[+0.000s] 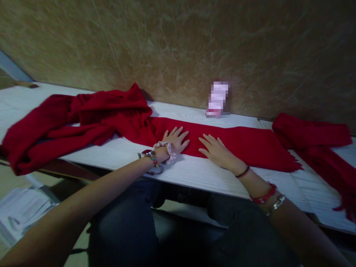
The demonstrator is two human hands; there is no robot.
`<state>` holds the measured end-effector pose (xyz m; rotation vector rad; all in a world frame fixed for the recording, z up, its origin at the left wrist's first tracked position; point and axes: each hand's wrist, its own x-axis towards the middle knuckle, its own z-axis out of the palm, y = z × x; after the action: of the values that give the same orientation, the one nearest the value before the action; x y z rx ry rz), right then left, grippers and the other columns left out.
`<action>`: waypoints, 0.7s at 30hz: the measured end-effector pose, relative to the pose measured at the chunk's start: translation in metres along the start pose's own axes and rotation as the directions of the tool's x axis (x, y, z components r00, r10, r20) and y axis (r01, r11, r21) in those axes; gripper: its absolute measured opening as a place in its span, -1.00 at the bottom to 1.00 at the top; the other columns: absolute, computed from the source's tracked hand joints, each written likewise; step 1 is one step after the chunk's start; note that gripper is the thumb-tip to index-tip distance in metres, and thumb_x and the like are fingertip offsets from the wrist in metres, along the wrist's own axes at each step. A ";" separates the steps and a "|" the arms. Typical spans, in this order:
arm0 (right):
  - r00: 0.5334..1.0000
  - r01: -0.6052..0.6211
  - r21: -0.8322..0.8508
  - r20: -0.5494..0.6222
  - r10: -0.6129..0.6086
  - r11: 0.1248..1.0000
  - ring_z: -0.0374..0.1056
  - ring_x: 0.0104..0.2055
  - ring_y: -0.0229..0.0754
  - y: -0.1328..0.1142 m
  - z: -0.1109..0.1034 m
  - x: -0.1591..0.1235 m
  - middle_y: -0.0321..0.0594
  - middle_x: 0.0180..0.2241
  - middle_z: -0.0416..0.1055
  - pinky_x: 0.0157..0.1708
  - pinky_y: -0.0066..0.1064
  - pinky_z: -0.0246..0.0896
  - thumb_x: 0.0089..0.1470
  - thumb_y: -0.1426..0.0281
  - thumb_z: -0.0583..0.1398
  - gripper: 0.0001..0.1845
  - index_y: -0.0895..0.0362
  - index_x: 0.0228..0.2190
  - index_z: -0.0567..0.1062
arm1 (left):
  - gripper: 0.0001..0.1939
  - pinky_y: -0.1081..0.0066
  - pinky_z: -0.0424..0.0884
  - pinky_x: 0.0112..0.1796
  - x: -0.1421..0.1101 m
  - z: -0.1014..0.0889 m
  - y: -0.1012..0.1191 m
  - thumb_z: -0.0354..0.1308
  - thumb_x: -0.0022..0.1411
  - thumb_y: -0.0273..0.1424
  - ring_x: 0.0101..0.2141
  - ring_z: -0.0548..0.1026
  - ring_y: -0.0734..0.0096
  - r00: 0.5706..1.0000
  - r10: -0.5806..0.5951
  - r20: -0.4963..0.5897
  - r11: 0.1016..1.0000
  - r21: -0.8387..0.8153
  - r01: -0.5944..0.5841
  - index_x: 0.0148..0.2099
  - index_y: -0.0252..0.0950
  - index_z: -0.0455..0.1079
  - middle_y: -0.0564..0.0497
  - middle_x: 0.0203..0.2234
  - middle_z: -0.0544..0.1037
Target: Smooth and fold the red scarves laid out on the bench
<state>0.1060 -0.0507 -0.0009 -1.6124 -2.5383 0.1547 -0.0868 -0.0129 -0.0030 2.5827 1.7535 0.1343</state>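
A long red scarf (pixel 250 146) lies across the white table (pixel 194 172). Its right part is spread flat and ends in a fringe, while its left part is bunched in a heap (pixel 69 118). My left hand (pixel 175 140) rests flat on the flat part, fingers stretched out, with a scrunchie and bead bracelets on the wrist. My right hand (pixel 215 150) lies flat beside it on the same cloth, fingers spread, holding nothing. The two hands are a short gap apart.
A second red scarf (pixel 314 142) lies at the table's right end, hanging over the edge. A small pink-white object (pixel 217 98) stands against the brown marbled wall. My legs in dark trousers are under the table edge. Pale papers lie low at the left.
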 end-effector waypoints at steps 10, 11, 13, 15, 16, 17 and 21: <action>0.989 0.025 0.159 -0.146 -0.001 0.987 -0.22 0.26 -0.08 0.000 -0.007 0.003 -0.02 0.23 -0.06 0.15 -0.05 -0.18 0.17 0.19 -0.13 -0.41 0.19 0.17 0.06 | -0.51 0.07 0.01 0.09 0.003 0.006 -0.004 -0.19 0.29 -0.19 0.18 0.02 0.13 0.998 0.011 -0.056 1.000 0.007 -0.010 0.21 -0.24 0.11 -0.10 0.19 0.09; 0.989 0.031 0.170 -0.148 -0.006 0.985 -0.22 0.26 -0.09 0.001 -0.007 0.003 -0.01 0.22 -0.06 0.15 -0.07 -0.17 0.17 0.20 -0.13 -0.41 0.19 0.17 0.06 | -0.51 0.07 0.02 0.09 0.003 0.006 -0.004 -0.19 0.29 -0.19 0.18 0.02 0.13 0.998 0.013 -0.055 1.000 0.008 -0.013 0.20 -0.23 0.11 -0.09 0.19 0.09; 0.989 0.055 0.186 -0.143 -0.028 0.981 -0.20 0.26 -0.10 0.001 -0.007 0.003 -0.01 0.22 -0.04 0.16 -0.11 -0.17 0.17 0.20 -0.12 -0.41 0.20 0.16 0.07 | -0.51 0.07 0.02 0.09 0.003 0.006 -0.004 -0.19 0.29 -0.19 0.18 0.03 0.14 0.998 0.013 -0.056 1.000 0.008 -0.013 0.20 -0.23 0.11 -0.09 0.19 0.09; 0.989 0.077 0.199 -0.137 -0.050 0.977 -0.19 0.26 -0.11 0.001 -0.006 0.003 -0.02 0.21 -0.02 0.17 -0.13 -0.17 0.17 0.19 -0.11 -0.41 0.20 0.16 0.08 | -0.52 0.07 0.03 0.09 0.003 0.005 -0.004 -0.18 0.29 -0.19 0.18 0.02 0.15 0.998 0.008 -0.061 1.000 0.003 -0.008 0.20 -0.22 0.12 -0.09 0.19 0.08; 0.989 0.082 0.203 -0.137 -0.054 0.976 -0.19 0.26 -0.12 0.002 -0.005 0.004 -0.03 0.21 -0.02 0.17 -0.14 -0.17 0.17 0.18 -0.12 -0.41 0.20 0.16 0.09 | -0.52 0.07 0.03 0.09 0.002 0.005 -0.003 -0.18 0.28 -0.19 0.18 0.01 0.15 0.998 0.004 -0.063 1.000 -0.002 -0.004 0.20 -0.23 0.12 -0.09 0.20 0.07; 0.989 0.081 0.204 -0.140 -0.053 0.976 -0.19 0.26 -0.12 0.002 -0.005 0.004 -0.04 0.21 -0.01 0.17 -0.13 -0.18 0.17 0.18 -0.12 -0.41 0.19 0.16 0.09 | -0.52 0.07 0.02 0.09 0.002 0.004 -0.002 -0.17 0.28 -0.20 0.19 0.01 0.15 0.998 0.001 -0.066 1.000 -0.006 -0.001 0.19 -0.23 0.13 -0.09 0.20 0.05; 0.986 0.078 0.204 -0.157 -0.046 0.976 -0.19 0.26 -0.14 0.002 -0.006 0.004 -0.03 0.20 0.00 0.18 -0.16 -0.20 0.18 0.18 -0.13 -0.41 0.22 0.15 0.10 | -0.53 0.06 0.01 0.10 0.001 0.002 0.000 -0.17 0.29 -0.22 0.18 0.02 0.15 0.999 0.001 -0.053 1.000 -0.020 -0.002 0.19 -0.25 0.14 -0.09 0.20 0.07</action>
<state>0.1073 -0.0456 0.0048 -1.4095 -2.3652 0.2718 -0.0863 -0.0118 -0.0049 2.5902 1.7571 0.2211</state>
